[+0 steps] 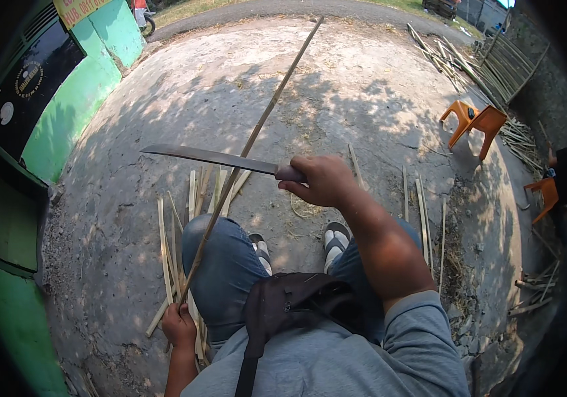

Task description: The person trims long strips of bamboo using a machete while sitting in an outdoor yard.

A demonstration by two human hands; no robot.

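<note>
My right hand (pixel 323 180) is closed round the handle of a machete (pixel 214 157). Its long blade points left and crosses over a long, thin bamboo strip (pixel 267 116). Beside my left thigh, my left hand (pixel 179 325) grips the lower end of that strip, which slants up and away to the far edge of the yard. From this view I cannot tell whether the blade touches the strip. Several split bamboo slats (pixel 162 248) lie on the ground around my left leg, partly hidden by my knee and hand.
More slats (pixel 422 218) lie by my right leg. An orange plastic chair (pixel 474 126) sits to the right, with a bamboo pile (pixel 439 56) and a slatted bamboo panel (pixel 505 69) beyond it. On the left runs a green wall (pixel 65 122); at far right a person (pixel 566 175) is partly visible.
</note>
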